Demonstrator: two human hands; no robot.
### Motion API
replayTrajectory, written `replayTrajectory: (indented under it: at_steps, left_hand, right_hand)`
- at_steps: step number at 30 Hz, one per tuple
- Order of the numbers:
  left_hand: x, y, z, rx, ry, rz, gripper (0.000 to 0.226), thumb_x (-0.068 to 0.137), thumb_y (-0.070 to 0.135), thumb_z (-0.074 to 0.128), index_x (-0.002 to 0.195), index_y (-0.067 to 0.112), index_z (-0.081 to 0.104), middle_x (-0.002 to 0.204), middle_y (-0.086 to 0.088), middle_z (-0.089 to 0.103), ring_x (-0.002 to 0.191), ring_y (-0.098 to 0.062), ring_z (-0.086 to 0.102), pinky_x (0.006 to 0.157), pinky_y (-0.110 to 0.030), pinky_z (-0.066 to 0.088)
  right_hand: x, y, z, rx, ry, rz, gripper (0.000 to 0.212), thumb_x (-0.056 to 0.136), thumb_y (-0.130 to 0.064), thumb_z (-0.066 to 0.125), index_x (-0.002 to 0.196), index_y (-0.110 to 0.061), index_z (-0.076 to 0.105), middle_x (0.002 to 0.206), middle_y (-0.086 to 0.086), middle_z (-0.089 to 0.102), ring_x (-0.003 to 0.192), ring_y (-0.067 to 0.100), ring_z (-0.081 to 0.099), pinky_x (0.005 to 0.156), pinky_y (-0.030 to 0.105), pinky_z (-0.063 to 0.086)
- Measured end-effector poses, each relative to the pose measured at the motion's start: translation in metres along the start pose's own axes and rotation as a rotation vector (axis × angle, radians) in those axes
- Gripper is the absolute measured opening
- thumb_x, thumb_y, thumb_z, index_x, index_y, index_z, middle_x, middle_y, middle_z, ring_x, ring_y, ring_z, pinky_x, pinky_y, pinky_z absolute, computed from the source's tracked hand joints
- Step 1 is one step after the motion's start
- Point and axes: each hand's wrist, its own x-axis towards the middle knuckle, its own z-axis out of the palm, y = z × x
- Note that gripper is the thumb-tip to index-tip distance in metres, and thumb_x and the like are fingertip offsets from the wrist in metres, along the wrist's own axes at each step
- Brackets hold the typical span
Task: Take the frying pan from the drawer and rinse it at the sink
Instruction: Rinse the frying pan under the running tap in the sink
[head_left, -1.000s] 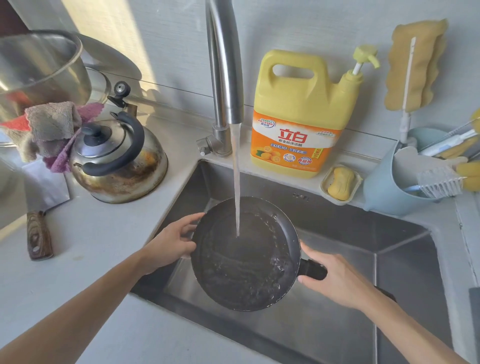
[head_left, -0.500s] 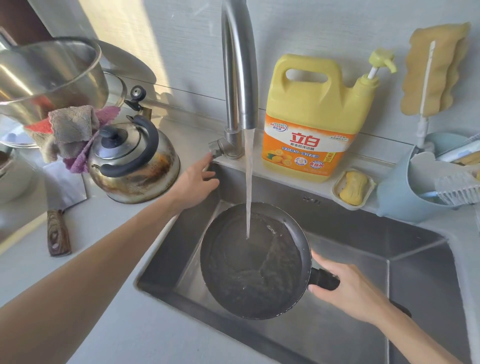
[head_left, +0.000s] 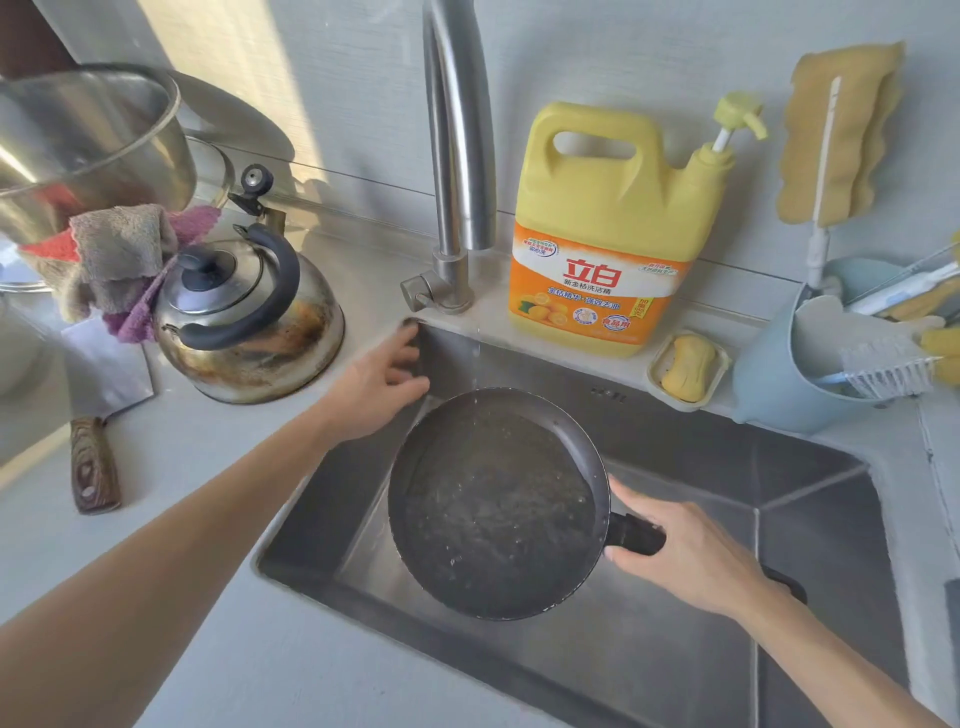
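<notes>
A black frying pan (head_left: 496, 504) holding water hangs level over the steel sink (head_left: 675, 649). My right hand (head_left: 685, 556) grips its black handle on the right. My left hand (head_left: 382, 384) hovers empty with fingers spread over the sink's back left corner, just below the tap lever (head_left: 415, 292). The steel tap (head_left: 457, 130) rises behind the pan. Only a thin trickle of water falls from its spout to the pan's far rim.
A tarnished kettle (head_left: 244, 322) stands left of the sink, with cloths (head_left: 114, 260) and a steel pot (head_left: 88, 140) behind it. A knife (head_left: 93, 462) lies on the counter. Yellow detergent jug (head_left: 608, 234), soap dish (head_left: 688, 370) and blue brush holder (head_left: 779, 374) line the back ledge.
My left hand let go of the pan's rim, reached to the tap lever and now draws back from it. The full stream has dropped to a trickle. The pan stays held.
</notes>
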Motion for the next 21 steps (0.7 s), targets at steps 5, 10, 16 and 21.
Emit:
replayTrajectory:
  at_steps: [5, 10, 16, 21]
  left_hand:
    - [-0.041, -0.042, 0.021, 0.075, -0.284, -0.124, 0.033, 0.112, 0.036, 0.06, 0.141, 0.032, 0.073, 0.124, 0.012, 0.085, 0.111, -0.018, 0.082, 0.099, -0.05, 0.067]
    - [-0.049, -0.043, 0.022, -0.181, -0.332, -0.158, 0.037, 0.114, 0.014, 0.058, 0.145, 0.03, 0.071, 0.123, 0.0, 0.087, 0.11, -0.028, 0.085, 0.102, -0.051, 0.066]
    - [-0.05, -0.038, 0.024, -0.242, -0.289, -0.095, 0.041, 0.114, 0.007, 0.058, 0.148, 0.028, 0.069, 0.123, -0.004, 0.087, 0.112, -0.031, 0.085, 0.104, -0.056, 0.065]
    - [-0.047, -0.038, 0.025, -0.337, -0.199, -0.066, 0.05, 0.112, 0.003, 0.061, 0.157, 0.026, 0.062, 0.128, -0.009, 0.085, 0.118, -0.033, 0.082, 0.107, -0.06, 0.062]
  right_hand:
    - [-0.005, -0.005, -0.01, -0.047, 0.076, -0.009, 0.085, 0.079, -0.07, 0.07, 0.139, -0.093, 0.014, 0.105, -0.021, 0.076, 0.095, 0.015, 0.068, 0.084, 0.043, 0.062]
    - [-0.01, 0.0, -0.024, -0.116, 0.187, -0.06, 0.088, 0.086, -0.066, 0.071, 0.145, -0.088, 0.01, 0.112, -0.018, 0.074, 0.105, 0.021, 0.069, 0.082, 0.044, 0.062]
    - [-0.008, 0.009, -0.026, -0.164, 0.274, -0.162, 0.09, 0.09, -0.059, 0.075, 0.157, -0.074, 0.018, 0.091, -0.014, 0.066, 0.086, 0.014, 0.064, 0.076, 0.036, 0.058]
    - [-0.002, 0.016, -0.027, -0.316, 0.497, -0.326, 0.084, 0.088, -0.052, 0.082, 0.163, -0.044, 0.045, 0.088, -0.012, 0.066, 0.068, 0.023, 0.066, 0.055, 0.04, 0.059]
